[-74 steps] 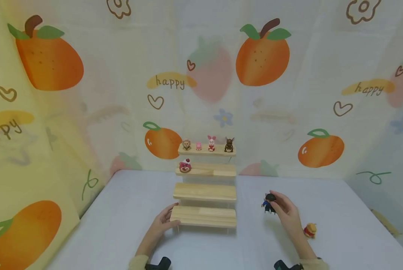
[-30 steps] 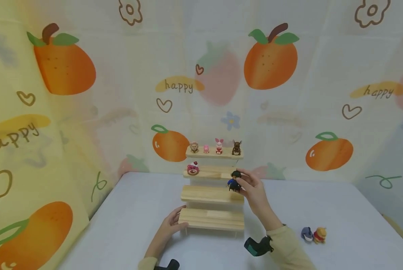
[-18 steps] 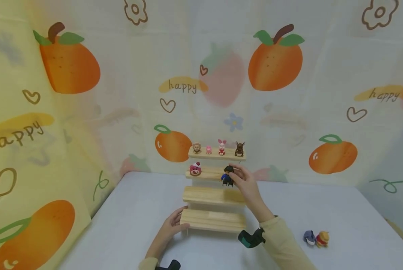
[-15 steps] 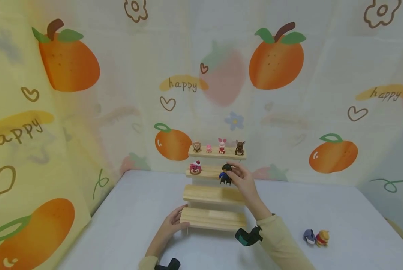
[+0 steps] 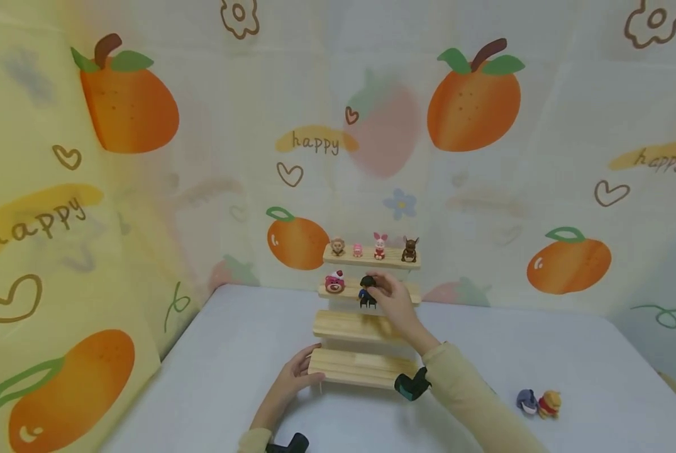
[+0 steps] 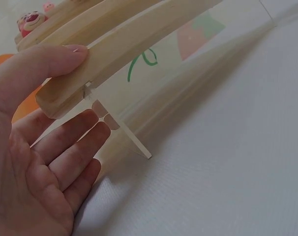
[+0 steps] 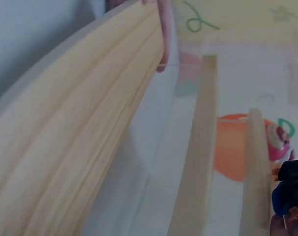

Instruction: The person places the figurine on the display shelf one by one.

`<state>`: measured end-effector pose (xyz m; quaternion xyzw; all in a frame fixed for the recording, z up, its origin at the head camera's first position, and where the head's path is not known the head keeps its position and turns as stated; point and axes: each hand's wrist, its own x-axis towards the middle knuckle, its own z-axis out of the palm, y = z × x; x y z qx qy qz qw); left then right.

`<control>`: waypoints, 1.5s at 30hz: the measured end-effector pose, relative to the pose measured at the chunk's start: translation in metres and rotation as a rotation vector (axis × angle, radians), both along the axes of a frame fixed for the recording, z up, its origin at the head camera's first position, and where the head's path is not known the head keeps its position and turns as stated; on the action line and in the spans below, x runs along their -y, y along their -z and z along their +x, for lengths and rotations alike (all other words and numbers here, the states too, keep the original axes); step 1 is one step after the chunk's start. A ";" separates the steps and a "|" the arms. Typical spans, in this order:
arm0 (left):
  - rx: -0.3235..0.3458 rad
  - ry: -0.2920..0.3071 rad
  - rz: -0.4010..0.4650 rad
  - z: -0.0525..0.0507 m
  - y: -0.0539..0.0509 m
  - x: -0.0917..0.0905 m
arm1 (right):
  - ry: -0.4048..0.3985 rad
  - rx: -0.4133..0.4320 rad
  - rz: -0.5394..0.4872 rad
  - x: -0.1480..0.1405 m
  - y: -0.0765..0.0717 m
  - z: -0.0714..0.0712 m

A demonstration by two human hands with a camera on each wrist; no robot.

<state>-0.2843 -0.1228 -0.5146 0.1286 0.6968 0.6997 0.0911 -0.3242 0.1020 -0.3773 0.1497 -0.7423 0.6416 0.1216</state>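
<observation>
My right hand pinches a small toy figure with black hair, a blue top and black legs. It is at the second tier from the top of a wooden tiered display shelf, right of a pink bear figure in a white hat. Whether the figure's feet touch the board cannot be told. In the right wrist view the toy figure shows at the lower right edge. My left hand grips the left end of the lowest board, thumb on top, as the left wrist view shows.
On the top tier sit a lion-like figure, a small pink figure, a piglet figure and a dark brown eared figure. A grey-blue donkey figure and a yellow bear figure lie on the white table at right.
My right hand has carried the toy figure from the table's right side leftward and up to the second tier, closer to the pink bear. The left hand keeps its hold; the head view has shifted slightly.
</observation>
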 end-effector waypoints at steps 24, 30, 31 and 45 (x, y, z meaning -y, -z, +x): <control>0.002 -0.014 -0.014 0.000 -0.005 -0.001 | -0.045 -0.073 0.080 0.007 -0.004 -0.034; 0.008 -0.016 -0.019 0.000 -0.003 -0.002 | -0.060 -0.028 0.095 0.002 0.002 -0.035; 0.013 -0.017 -0.018 0.000 -0.003 -0.003 | -0.062 -0.005 0.095 0.001 0.002 -0.034; -0.001 -0.024 -0.040 0.000 -0.001 0.000 | -0.071 -0.092 -0.012 -0.041 0.014 -0.002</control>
